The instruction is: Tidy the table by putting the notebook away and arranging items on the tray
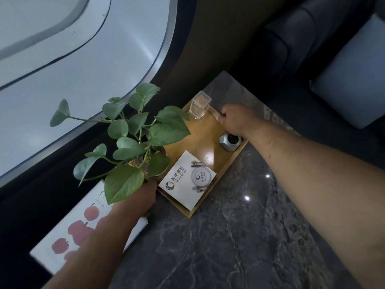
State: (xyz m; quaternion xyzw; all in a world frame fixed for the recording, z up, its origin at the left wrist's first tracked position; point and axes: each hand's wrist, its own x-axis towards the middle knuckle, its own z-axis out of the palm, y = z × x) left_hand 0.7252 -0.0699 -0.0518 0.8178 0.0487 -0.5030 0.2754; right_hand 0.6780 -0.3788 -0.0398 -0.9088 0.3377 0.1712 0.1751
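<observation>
A wooden tray (203, 133) lies on the dark marble table (239, 236). My right hand (234, 119) grips its far right rim. My left hand (143, 195) holds the tray's near left edge, partly hidden under leaves. On the tray stand a leafy green plant (133, 134) in a glass pot, a clear toothpick holder (199, 105), a small grey faceted pot (230, 141) and a white printed packet (187, 179). A white notebook (68, 232) with red apples on its cover lies at the table's left edge, under my left forearm.
A large curved white window panel (73, 59) fills the left side beyond the table. A dark sofa (291, 38) with a pale blue cushion (352, 76) sits at the upper right.
</observation>
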